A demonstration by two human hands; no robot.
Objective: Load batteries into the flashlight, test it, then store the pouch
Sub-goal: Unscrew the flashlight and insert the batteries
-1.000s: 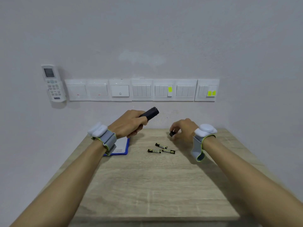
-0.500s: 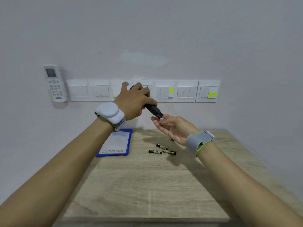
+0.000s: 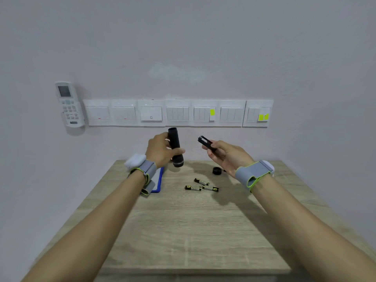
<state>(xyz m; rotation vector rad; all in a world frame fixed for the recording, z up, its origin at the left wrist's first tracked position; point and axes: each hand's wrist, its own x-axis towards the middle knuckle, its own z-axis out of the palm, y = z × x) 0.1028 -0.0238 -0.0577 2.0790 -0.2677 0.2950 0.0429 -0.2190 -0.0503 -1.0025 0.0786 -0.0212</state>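
Presently we record the left hand [image 3: 160, 152] wrapped around the black flashlight body [image 3: 175, 146], fingers curled about its middle, thumb across the front; the tube stands nearly upright above the far edge of the wooden table [image 3: 193, 231]. The right hand [image 3: 225, 155], palm up, pinches a black battery holder [image 3: 206, 142] between thumb and fingertips, well apart from the tube. Three batteries [image 3: 201, 185] lie loose on the table, close together. A black end cap [image 3: 216, 170] rests just beyond them. We note the blue-edged pouch [image 3: 159, 181] lying flat, largely hidden behind the left wrist.
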